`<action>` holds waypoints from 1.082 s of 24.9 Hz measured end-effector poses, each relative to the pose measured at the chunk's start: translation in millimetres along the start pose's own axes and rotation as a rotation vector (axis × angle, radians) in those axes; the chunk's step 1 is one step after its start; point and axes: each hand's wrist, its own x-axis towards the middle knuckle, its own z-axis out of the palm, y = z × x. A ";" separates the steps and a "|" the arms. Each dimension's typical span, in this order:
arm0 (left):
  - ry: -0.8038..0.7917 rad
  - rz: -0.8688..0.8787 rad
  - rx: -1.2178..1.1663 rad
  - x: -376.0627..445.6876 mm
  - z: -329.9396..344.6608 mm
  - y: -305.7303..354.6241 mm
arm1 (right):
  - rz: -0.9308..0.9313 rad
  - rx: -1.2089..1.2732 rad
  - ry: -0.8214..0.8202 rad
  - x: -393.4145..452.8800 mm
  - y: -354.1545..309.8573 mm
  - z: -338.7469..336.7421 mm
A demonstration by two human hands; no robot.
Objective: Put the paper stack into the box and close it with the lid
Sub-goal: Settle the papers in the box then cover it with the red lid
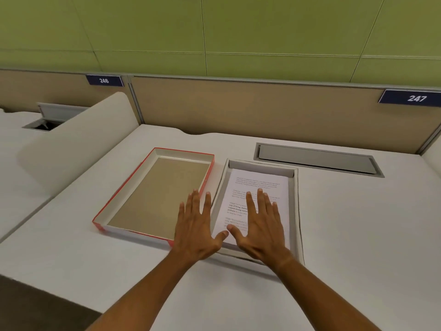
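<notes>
A white printed paper stack [260, 185] lies inside the shallow white box [294, 211] at the middle of the desk. Left of it, the red-edged lid [133, 187] lies upside down, its brown inside facing up. My right hand [260, 225] is flat over the lower part of the paper, fingers spread. My left hand [196, 225] hovers with spread fingers over the lid's near right corner and the box's left wall, its thumb at the paper's near left corner. Neither hand grips anything.
A grey cable hatch [317, 158] is set in the white desk [358, 235] behind the box. A tan partition [238, 108] with number signs closes the back. A white divider [78, 139] slants at the left.
</notes>
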 end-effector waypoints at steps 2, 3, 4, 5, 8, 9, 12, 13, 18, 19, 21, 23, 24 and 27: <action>-0.004 -0.021 0.017 -4.8 -1.9 -6.4 | -0.005 -0.003 0.003 0.0 -9.5 2.8; -0.011 -0.028 0.035 -5.3 -3.0 -9.4 | -0.002 0.004 0.008 1.1 -13.9 3.8; -0.020 -0.034 0.049 -4.2 -3.7 -12.9 | 0.001 0.009 0.008 3.1 -18.3 4.7; -0.030 -0.037 0.054 -1.7 -4.3 -17.5 | 0.003 0.006 0.007 5.9 -22.7 5.8; -0.072 -0.030 0.044 11.1 -4.1 -33.7 | 0.024 -0.031 0.006 15.4 -35.0 11.8; -0.098 -0.027 0.031 16.3 -2.5 -39.0 | 0.040 -0.038 0.006 19.0 -38.5 14.3; -0.194 -0.122 -0.164 31.0 3.3 -53.1 | 0.104 -0.051 0.021 27.3 -49.8 25.0; -0.203 -0.156 -0.240 35.9 6.5 -56.9 | 0.125 -0.059 0.018 29.1 -52.1 28.8; -0.144 -0.209 -0.333 58.1 17.2 -71.1 | 0.223 -0.100 0.008 35.4 -58.3 42.8; -0.153 -0.220 -0.344 61.1 17.4 -73.0 | 0.232 -0.107 0.008 36.3 -59.0 44.2; -0.157 -0.219 -0.368 66.6 11.3 -75.7 | 0.247 -0.098 0.024 38.5 -60.3 45.1; -0.109 -0.204 -0.423 74.6 -2.7 -77.2 | 0.261 -0.075 0.046 42.9 -61.2 42.2; -0.067 -0.198 -0.466 79.1 -13.3 -77.2 | 0.266 -0.055 0.059 45.6 -62.0 39.5; 0.084 -0.211 -0.620 92.7 -56.0 -79.2 | 0.271 0.053 0.082 54.8 -68.6 31.8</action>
